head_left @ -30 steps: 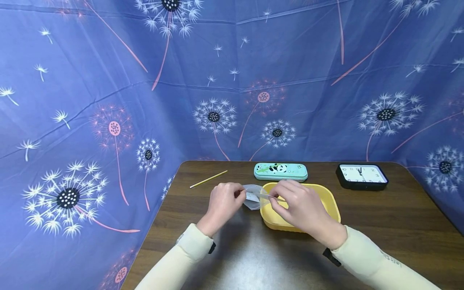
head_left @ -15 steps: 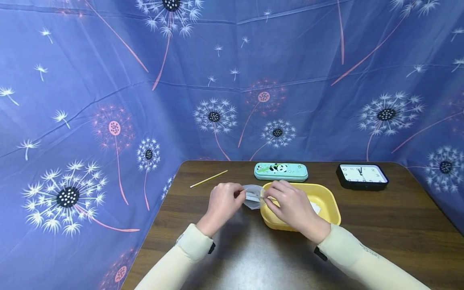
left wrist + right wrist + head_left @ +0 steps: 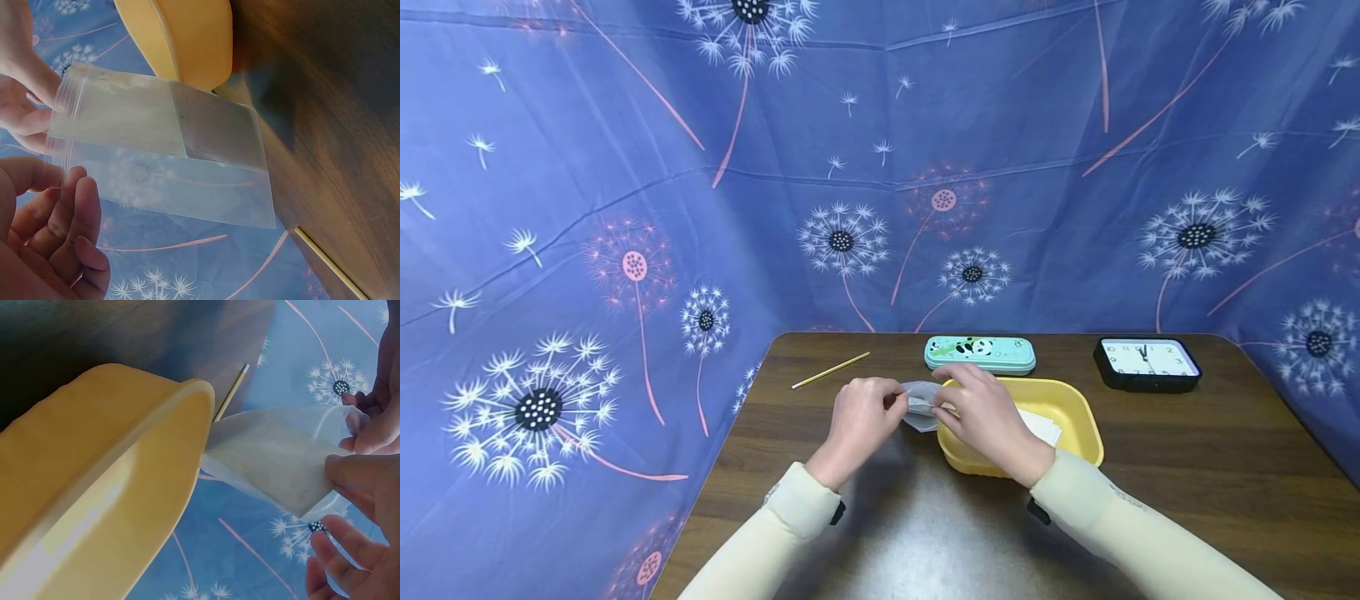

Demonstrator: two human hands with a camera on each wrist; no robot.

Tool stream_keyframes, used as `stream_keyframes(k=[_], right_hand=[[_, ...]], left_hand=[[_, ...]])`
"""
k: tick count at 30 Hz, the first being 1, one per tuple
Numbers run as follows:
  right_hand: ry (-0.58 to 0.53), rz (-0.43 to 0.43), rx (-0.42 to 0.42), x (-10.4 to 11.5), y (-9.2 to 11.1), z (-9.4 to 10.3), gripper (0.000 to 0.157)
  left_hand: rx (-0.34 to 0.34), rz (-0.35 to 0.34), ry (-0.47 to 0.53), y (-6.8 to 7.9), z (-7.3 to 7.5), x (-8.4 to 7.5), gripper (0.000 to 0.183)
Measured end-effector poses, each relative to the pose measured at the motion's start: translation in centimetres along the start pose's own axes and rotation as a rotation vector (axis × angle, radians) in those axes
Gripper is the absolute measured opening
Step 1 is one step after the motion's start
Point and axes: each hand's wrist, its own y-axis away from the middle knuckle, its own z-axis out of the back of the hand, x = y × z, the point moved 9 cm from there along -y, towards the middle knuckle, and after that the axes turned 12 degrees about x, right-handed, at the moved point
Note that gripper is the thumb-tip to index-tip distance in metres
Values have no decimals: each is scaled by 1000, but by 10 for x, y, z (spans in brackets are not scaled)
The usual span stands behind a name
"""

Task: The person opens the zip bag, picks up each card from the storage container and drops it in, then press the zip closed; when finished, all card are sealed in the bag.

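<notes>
My left hand [image 3: 865,421] pinches the edge of a clear zip bag [image 3: 169,181] near its mouth, left of the yellow basket [image 3: 1078,400]. A pale paper sheet [image 3: 269,462] lies mostly inside the bag, with one corner at the mouth. My right hand [image 3: 988,425] pinches that sheet at the bag's mouth, thumb against it, its other fingers loosely curled. Bag and sheet are held above the table, beside the basket's left end. White papers [image 3: 1041,427] lie in the basket, partly hidden by my right hand.
Behind the basket is a green panda pencil case [image 3: 979,355]. A yellow pencil [image 3: 831,370] lies at the back left. A black-framed clock [image 3: 1147,365] stands at the back right of the wooden table [image 3: 1180,483]. A blue dandelion-print curtain [image 3: 1037,208] hangs behind.
My right hand has moved left toward my left hand, and the sheet has slid deeper into the bag. More white paper in the basket shows. My left hand stays in place.
</notes>
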Motion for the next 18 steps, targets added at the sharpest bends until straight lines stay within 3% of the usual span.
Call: stream_keyframes(k=[18], right_hand=[[-39,-76,193,-6,-18,-29,7]], left_hand=[[9,6,6,-1,0,-1,21]])
